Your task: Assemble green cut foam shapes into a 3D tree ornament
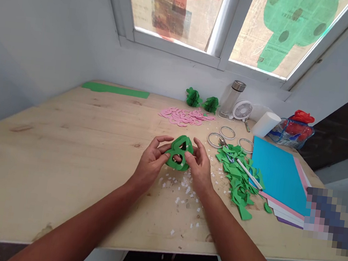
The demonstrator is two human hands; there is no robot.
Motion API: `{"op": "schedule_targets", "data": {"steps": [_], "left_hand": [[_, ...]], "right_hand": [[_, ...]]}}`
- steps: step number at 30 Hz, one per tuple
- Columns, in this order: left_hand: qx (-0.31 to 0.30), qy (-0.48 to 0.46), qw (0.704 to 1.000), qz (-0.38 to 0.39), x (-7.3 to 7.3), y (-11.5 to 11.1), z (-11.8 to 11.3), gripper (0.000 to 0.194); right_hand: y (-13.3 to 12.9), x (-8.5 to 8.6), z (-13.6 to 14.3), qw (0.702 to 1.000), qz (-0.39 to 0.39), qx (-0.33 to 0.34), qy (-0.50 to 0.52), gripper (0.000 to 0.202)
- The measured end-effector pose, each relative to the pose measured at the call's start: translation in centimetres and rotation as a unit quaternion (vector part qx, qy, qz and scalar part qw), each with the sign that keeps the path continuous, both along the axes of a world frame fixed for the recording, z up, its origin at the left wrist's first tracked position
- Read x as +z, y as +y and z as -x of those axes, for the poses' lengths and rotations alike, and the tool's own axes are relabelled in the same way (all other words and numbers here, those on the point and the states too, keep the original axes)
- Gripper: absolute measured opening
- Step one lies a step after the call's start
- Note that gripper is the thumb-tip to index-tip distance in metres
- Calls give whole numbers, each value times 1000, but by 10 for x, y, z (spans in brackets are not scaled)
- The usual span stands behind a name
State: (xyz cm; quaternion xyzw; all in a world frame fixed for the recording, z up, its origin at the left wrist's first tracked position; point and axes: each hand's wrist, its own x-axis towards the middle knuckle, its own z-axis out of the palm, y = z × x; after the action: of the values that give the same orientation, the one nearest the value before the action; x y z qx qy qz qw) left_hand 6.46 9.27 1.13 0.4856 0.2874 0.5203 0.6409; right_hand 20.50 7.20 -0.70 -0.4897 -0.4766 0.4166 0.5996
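Between my two hands, above the middle of the table, is a green paper cut-out (178, 145) made of several layers with openings through it. Small pale squares show on its face. My left hand (154, 155) grips its left edge, thumb in front and fingers behind. On the right edge, my right hand (200, 163) pinches it the same way, its index finger raised. Small white paper bits (185, 184) lie scattered on the wood below. A heap of green paper scraps (240, 184) sits to the right, with scissors (226, 147) and white pens (249, 174) on it.
Pink paper cut-outs (186, 117) and two green paper ornaments (193, 97) lie behind. Tape rolls (227, 132), a glass bottle (230, 99), a small fan (242, 110) and a white roll (266, 124) stand right. Coloured sheets (279, 172) cover the right side; a green strip (118, 90) lies back left.
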Motion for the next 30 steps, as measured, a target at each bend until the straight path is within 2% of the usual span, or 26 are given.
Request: {"op": "schedule_targets", "data": {"steps": [3, 8, 17, 26, 30], "left_hand": [[14, 13, 1000, -10, 2, -1, 0, 37], [24, 40, 999, -7, 5, -5, -3, 37], [15, 66, 998, -21, 4, -6, -3, 50], [65, 92, 993, -19, -6, 1, -2, 50], [75, 93, 993, -10, -8, 2, -2, 38]], "right_hand": [[2, -1, 0, 999, 6, -27, -37, 65], [4, -2, 2, 996, 15, -69, -46, 53], [3, 6, 1, 998, 31, 10, 55, 35], [4, 0, 2, 998, 19, -33, 54, 31], [5, -4, 0, 998, 13, -52, 23, 32]]}}
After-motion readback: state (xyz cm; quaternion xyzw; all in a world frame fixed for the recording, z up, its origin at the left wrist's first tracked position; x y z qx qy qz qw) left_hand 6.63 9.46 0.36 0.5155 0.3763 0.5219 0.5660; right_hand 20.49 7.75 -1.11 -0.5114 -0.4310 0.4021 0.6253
